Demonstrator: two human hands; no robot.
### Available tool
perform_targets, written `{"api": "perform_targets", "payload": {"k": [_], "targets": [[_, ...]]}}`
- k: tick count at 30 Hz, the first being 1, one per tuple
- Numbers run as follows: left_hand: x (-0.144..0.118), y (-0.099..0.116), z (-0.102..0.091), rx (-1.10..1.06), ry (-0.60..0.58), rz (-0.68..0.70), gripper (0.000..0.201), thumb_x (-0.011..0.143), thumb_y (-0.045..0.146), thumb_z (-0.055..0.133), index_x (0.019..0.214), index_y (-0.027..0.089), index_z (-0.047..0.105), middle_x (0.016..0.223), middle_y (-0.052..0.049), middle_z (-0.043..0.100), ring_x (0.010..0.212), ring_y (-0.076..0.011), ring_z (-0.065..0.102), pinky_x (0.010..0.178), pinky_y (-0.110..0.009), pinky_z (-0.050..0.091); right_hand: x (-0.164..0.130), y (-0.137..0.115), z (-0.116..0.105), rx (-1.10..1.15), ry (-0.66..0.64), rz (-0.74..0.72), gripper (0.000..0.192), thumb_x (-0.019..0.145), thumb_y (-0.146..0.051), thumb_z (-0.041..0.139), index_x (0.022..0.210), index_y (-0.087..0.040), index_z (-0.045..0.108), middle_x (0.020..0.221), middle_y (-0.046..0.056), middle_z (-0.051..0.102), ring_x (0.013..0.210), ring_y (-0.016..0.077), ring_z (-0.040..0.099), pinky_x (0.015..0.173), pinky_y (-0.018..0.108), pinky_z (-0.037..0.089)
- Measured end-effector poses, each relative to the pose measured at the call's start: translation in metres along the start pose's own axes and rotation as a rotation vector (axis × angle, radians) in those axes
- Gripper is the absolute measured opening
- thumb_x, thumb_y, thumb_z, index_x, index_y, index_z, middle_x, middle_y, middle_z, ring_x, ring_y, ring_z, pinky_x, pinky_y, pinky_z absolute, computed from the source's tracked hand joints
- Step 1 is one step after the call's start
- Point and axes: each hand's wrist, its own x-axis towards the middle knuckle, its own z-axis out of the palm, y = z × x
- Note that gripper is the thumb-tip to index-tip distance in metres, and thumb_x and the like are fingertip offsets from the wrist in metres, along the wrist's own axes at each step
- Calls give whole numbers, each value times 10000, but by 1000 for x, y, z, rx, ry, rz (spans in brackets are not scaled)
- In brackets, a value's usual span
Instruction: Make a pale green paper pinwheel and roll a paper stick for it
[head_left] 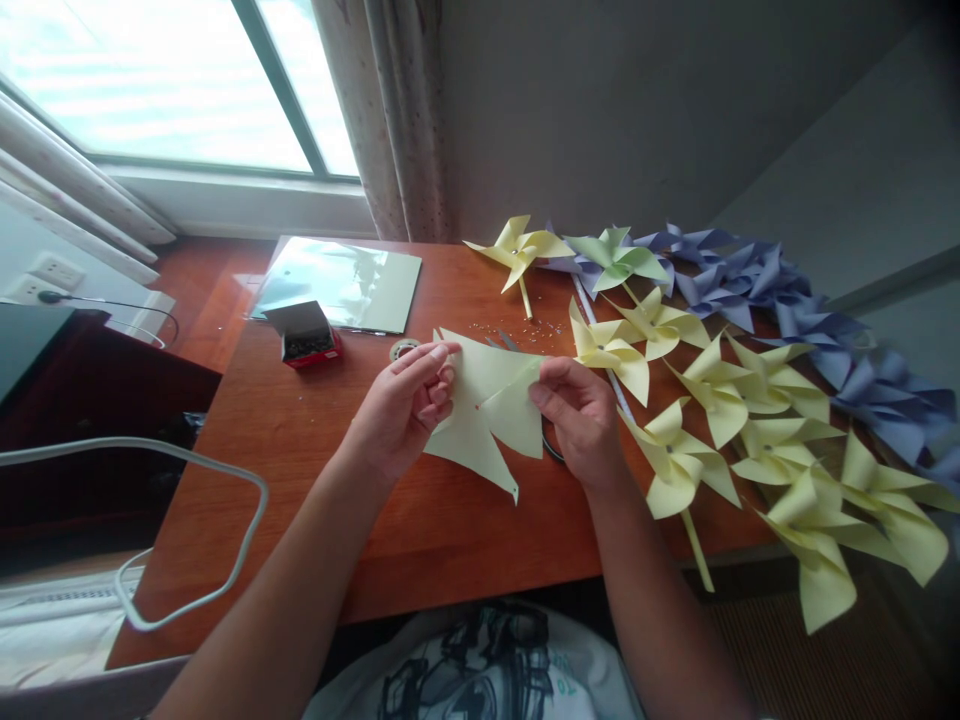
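While the worktop (247, 430) spreads below: paper (480, 385) is between left hand (409, 410) and right hand (581, 415).
Paper: about equally near each; no clear long axis.
Right hand: thumb and finger pinch its upper right part.
Left hand: curled at its left edge; from here, I can't tell if it grips.

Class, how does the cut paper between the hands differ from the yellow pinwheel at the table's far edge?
The cut paper is spread mostly flat; the yellow pinwheel has blades curled to its centre. The cut paper shows no stick; the yellow pinwheel has a stick. The right hand pinches the cut paper; no hand touches the yellow pinwheel. Both are pale paper.
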Motion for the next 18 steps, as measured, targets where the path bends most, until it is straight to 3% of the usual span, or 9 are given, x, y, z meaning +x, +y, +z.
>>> {"api": "perform_targets", "payload": {"k": [4, 10, 18], "targets": [[1, -1, -2, 53, 71, 93, 218, 772, 214, 792, 937, 103, 704, 738, 13, 569, 522, -22, 469, 399, -111, 337, 1, 0, 0, -32, -5, -9, 120, 835, -370, 705, 849, -262, 655, 797, -3, 626, 739, 169, 588, 670, 281, 515], [2, -1, -1, 51, 128, 80, 292, 714, 140, 727, 998, 96, 676, 822, -38, 658, 557, -58, 549, 431, -144, 394, 1, 0, 0, -45, 15, 3, 164, 851, -395, 657, 866, -257, 570, 990, 30, 636, 885, 201, 636, 796, 326, 544], [0, -2, -1, 49, 70, -25, 289, 768, 157, 665, 1048, 86, 666, 830, -66, 677, 580, -74, 563, 440, -139, 410, -2, -1, 4, 219, -46, 114, 150, 935, -422, 614, 982, -295, 549, 761, -13, 624, 665, 188, 614, 562, 268, 477]]}}
